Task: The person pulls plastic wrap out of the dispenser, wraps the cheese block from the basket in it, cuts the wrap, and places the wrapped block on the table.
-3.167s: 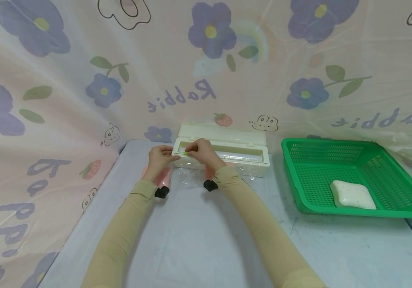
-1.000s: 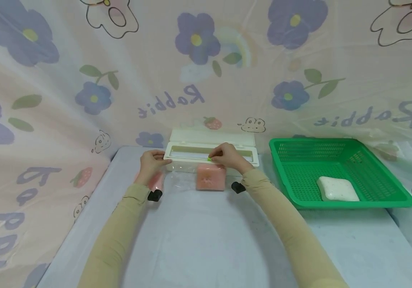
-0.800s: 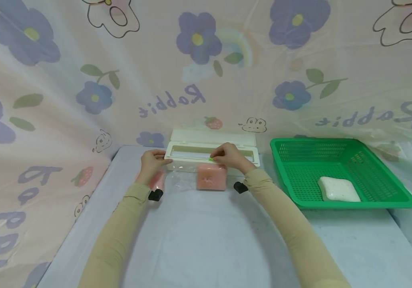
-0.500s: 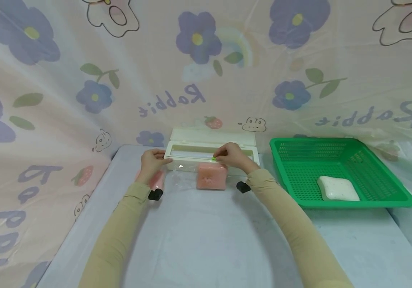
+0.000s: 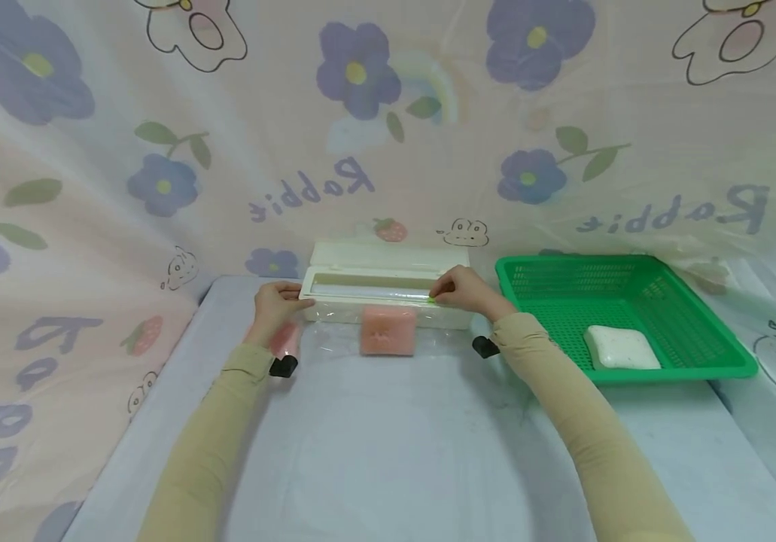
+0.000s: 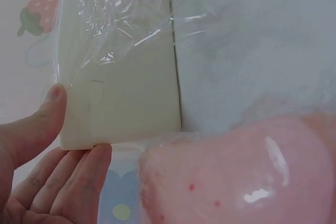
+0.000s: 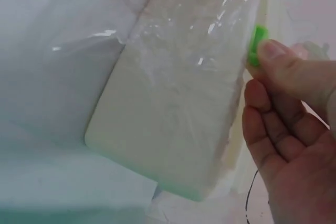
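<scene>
A cream cling film dispenser (image 5: 388, 312) stands at the back of the table, lid raised, its roll (image 5: 367, 290) showing in the slot. Clear film (image 7: 173, 61) hangs over its front. My left hand (image 5: 274, 310) grips the left end, thumb on the edge and fingers beneath. With thumb and finger, my right hand (image 5: 467, 291) pinches a small green slide cutter (image 7: 257, 45) on the front rim, towards the right end. In front of the dispenser sits a pink block (image 5: 388, 331) with a pressed pattern, film about it. Another shiny pink thing (image 6: 241, 177) lies by my left wrist.
To the right stands a green plastic basket (image 5: 621, 376) with a white speckled block (image 5: 622, 348) inside. A patterned curtain (image 5: 428, 150) hangs right behind the dispenser and along the left side. White cloth (image 5: 381, 452) covers the table.
My right hand has slid rightwards along the dispenser's rim with the green cutter, from near the left end. The middle pink block has come into view. My left hand has kept its grip.
</scene>
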Available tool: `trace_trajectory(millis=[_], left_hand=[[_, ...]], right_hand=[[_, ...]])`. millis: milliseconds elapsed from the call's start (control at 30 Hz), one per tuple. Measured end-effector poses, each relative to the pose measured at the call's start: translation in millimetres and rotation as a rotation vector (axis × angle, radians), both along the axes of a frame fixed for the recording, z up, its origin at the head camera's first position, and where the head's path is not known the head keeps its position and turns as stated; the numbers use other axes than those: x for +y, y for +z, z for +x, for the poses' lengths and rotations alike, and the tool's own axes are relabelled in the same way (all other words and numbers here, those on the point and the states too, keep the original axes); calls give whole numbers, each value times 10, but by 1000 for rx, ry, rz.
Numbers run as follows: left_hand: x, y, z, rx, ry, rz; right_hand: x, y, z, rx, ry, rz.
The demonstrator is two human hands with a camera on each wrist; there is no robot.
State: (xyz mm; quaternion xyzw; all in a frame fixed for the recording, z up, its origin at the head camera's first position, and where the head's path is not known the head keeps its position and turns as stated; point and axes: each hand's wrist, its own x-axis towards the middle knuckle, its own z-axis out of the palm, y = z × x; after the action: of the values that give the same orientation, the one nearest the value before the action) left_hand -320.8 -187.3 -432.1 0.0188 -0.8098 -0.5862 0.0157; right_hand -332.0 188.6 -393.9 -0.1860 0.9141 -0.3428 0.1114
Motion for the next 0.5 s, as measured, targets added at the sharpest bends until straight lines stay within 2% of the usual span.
trace_trajectory(millis=[267, 500], left_hand=[[29, -12, -10, 9, 5, 2], [12, -18, -12, 4, 13, -34]], right_hand=[[160, 127, 16, 10, 67, 112], [359, 206, 49, -25, 62, 172]])
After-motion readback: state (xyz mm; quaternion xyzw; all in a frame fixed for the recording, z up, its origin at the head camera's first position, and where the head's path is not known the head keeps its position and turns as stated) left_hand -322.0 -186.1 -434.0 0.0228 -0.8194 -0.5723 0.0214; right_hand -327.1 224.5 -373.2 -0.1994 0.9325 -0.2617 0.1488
